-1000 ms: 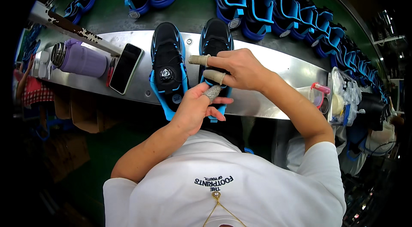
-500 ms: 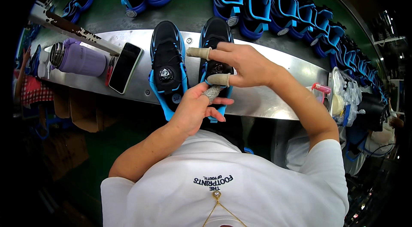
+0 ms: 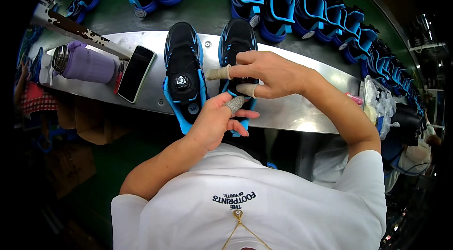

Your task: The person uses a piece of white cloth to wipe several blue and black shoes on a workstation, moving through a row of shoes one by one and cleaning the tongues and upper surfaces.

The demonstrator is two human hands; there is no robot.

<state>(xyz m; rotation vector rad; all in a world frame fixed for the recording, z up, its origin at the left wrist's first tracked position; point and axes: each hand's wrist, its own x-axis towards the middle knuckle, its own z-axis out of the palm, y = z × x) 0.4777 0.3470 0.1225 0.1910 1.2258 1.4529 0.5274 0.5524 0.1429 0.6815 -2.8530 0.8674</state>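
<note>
head view: we locate the right shoe [image 3: 236, 37] on the bare metal strip [image 3: 297, 113], toe pointing far, beside the left shoe [image 3: 181, 42], also black and blue. the right hand [image 3: 271, 74] lies over the upper of the right shoe, its fingers bent and two of them in beige finger covers [image 3: 218, 73]; we cannot tell whether it grips anything. the left hand [image 3: 214, 120] is at the near end of the same shoe, with a grey finger cover [image 3: 235, 104] by the collar and other fingers spread loosely to the right; we cannot tell whether it pinches the collar.

for markings, we note a round printed label [image 3: 193, 108] inside the left shoe, a round white tag [image 3: 255, 20] on a shoe in the far right row of shoes [image 3: 278, 7], and dark lettering [image 3: 234, 198], upside down, on the white shirt [image 3: 283, 203]. to the left we find a phone [image 3: 137, 74] with a dark screen, near a purple bottle [image 3: 89, 63] bearing faint marks, too small to read.
</note>
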